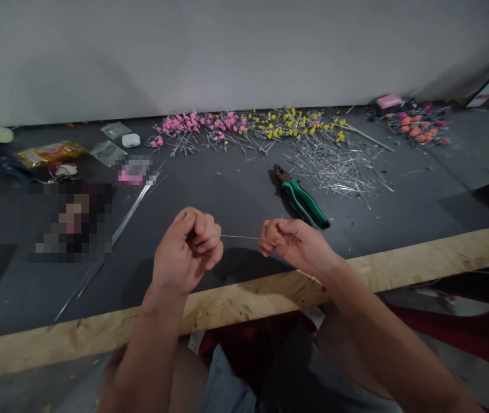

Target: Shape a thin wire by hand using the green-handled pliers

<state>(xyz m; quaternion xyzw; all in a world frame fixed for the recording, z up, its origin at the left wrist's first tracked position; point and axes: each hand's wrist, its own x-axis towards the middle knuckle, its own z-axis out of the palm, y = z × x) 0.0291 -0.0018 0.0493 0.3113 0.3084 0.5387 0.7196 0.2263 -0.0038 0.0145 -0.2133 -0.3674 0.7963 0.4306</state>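
Note:
A thin pale wire [240, 236] runs almost level between my two hands, just above the near part of the table. My left hand [193, 246] is closed on its left end, fingers curled in. The other end is pinched in the fingers of my right hand [287, 241]. Whether it is wire or thread is hard to make out at this size. Pliers with green and black handles [302, 201] lie on the table right behind my right hand. Beyond them spreads a heap of short silvery wire pieces [339, 163].
Along the wall lie wire stems with pink tips [184, 123] and yellow tips [287, 123]; orange and magenta ones [420, 129] are farther right. Long wires [128, 221] lie at left, near a white case [131, 140] and a yellow packet [53, 154]. A wooden strip [244, 301] edges the table.

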